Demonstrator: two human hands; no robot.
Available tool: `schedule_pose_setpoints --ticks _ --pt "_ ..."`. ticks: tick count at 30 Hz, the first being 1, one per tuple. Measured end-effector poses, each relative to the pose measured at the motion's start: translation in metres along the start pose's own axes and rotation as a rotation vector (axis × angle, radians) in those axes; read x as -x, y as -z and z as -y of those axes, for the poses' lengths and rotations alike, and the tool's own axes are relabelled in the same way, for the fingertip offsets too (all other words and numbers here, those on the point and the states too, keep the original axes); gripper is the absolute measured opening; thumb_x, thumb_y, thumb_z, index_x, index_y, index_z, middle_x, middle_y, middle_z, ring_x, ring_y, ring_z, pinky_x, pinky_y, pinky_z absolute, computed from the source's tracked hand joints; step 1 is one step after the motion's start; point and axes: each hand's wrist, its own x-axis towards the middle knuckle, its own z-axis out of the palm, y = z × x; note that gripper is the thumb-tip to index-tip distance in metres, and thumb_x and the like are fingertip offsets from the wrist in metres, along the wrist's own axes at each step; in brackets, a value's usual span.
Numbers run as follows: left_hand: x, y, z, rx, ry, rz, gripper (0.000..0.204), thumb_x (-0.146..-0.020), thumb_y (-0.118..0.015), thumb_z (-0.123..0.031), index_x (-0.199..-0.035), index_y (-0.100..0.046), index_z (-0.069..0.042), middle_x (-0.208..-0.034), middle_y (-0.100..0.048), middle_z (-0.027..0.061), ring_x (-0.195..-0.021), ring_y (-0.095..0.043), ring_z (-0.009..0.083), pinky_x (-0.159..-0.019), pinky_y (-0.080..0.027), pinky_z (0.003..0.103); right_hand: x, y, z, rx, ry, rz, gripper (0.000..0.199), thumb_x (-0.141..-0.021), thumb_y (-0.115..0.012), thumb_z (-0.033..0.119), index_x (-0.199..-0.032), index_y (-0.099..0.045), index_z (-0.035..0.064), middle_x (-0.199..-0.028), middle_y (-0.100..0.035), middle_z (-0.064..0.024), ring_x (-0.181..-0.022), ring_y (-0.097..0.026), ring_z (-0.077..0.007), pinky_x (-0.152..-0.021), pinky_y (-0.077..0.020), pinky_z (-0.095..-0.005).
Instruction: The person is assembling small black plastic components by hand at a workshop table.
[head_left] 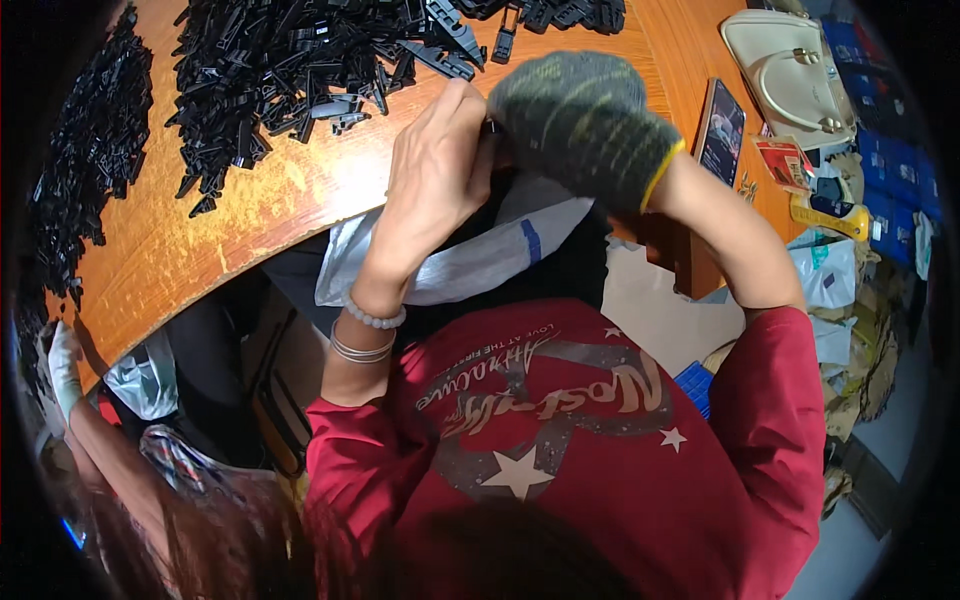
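My left hand (440,165), bare and with bracelets at the wrist, is at the table's near edge, its fingers closed in a pinch. Against it is my right hand (585,125) in a grey knitted glove with a yellow cuff, its fingers curled in. A tiny dark bit shows between the hands; what they hold is mostly hidden. Just beyond them lies a large heap of small black plastic parts (285,65), clip-like in shape, with a few grey ones (455,30) among them. A white plastic sack (450,275) lies across my lap under the hands.
The worn wooden table (270,205) curves round in front. On its right are a phone (720,130) and a cream handbag (785,75). At the far left another black heap (90,120) lies near a co-worker's white-gloved hand (65,365). Bags and packages (830,270) stand at the right.
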Motion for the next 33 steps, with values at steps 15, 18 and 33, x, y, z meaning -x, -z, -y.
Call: schedule_pose_setpoints --ticks 15,18,33 --pt "0.003 0.019 -0.014 0.792 0.499 0.136 0.014 -0.093 -0.059 -0.009 -0.1 -0.056 0.002 -0.083 -0.068 0.0124 -0.068 -0.069 0.0182 -0.058 -0.053 0.028 0.037 0.012 0.044 -0.476 -0.827 -0.122 0.03 -0.085 -0.064 0.014 -0.114 -0.067 0.0116 -0.102 -0.067 -0.0053 -0.084 -0.065 -0.0146 -0.069 -0.0526 -0.0273" --pt "0.008 0.017 -0.013 1.187 0.524 0.081 0.022 -0.092 -0.061 -0.012 -0.106 -0.057 0.004 -0.08 -0.067 0.0163 -0.071 -0.07 0.0263 -0.061 -0.057 0.029 0.04 0.021 0.049 -0.483 -0.881 -0.072 0.029 -0.088 -0.056 0.007 -0.115 -0.067 0.0079 -0.098 -0.069 -0.0057 -0.075 -0.063 -0.0123 -0.067 -0.052 -0.025" --pt "-0.02 -0.014 -0.003 -0.203 0.059 -0.241 0.029 -0.079 -0.076 -0.026 -0.089 -0.069 0.0 -0.063 -0.065 0.0115 -0.058 -0.066 0.0224 -0.054 -0.05 0.031 0.068 -0.005 0.05 -0.536 -0.596 0.006 0.033 -0.08 -0.072 0.007 -0.112 -0.066 0.0044 -0.1 -0.069 -0.0125 -0.083 -0.067 -0.0197 -0.073 -0.0541 -0.0331"
